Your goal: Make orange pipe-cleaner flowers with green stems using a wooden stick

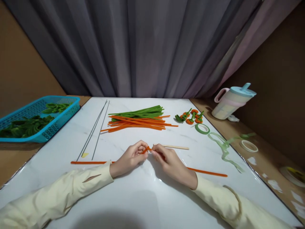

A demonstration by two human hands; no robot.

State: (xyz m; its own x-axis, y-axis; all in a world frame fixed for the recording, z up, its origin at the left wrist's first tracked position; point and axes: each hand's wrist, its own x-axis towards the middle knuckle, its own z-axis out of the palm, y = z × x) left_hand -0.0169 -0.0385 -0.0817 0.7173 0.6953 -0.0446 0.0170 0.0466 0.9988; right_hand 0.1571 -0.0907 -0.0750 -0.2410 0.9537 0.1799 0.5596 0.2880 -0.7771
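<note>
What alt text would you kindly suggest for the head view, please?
A person's left hand and right hand hold an orange strip over a white table. Beyond lie green strips and orange strips, with orange-and-green pieces to the right and a blue basket of leafy green shapes at left.

The left hand (132, 159) and right hand (170, 162), bridged by a bent fuzzy orange stem (148, 148), block the centre. Nearer, between the pale-yellow fabric sleeves (71, 186), the white marbled tabletop (133, 194) gives free passage. A narrow lane runs beyond the hands, before the loose fuzzy orange bundle (143, 124). Thin dark wires (101, 130) cross its left end; a flat pale wooden stick (177, 147) and curling translucent green ribbon (224, 148) obstruct the right.
</note>
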